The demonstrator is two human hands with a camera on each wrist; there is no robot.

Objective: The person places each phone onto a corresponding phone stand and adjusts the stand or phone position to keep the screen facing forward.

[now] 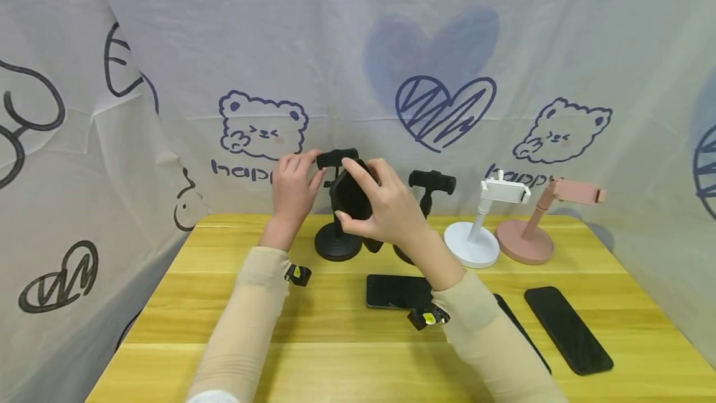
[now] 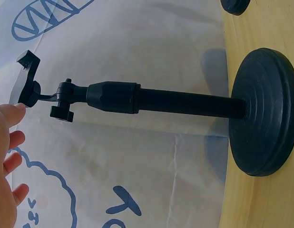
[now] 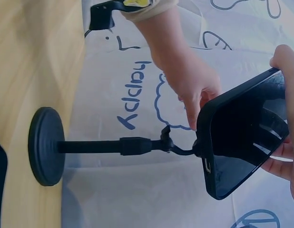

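A black phone stand (image 2: 185,102) with a round base and a clamp (image 1: 337,157) on top stands upright at the back of the table. My left hand (image 1: 293,186) pinches the left end of that clamp. A smartphone (image 3: 242,137) with a black edge is gripped by my right hand (image 1: 388,207), thumb and fingers at its opposite edges. The phone is tilted, close in front of the clamp. In the right wrist view it covers most of the clamp, so whether they touch I cannot tell.
Right of my hands stand another black phone stand (image 1: 432,181), a white stand (image 1: 472,244) and a pink stand (image 1: 526,242). A phone (image 1: 391,291) lies crosswise on the wooden table (image 1: 335,359). Another dark phone (image 1: 567,331) lies at the right, beside one partly under my right sleeve.
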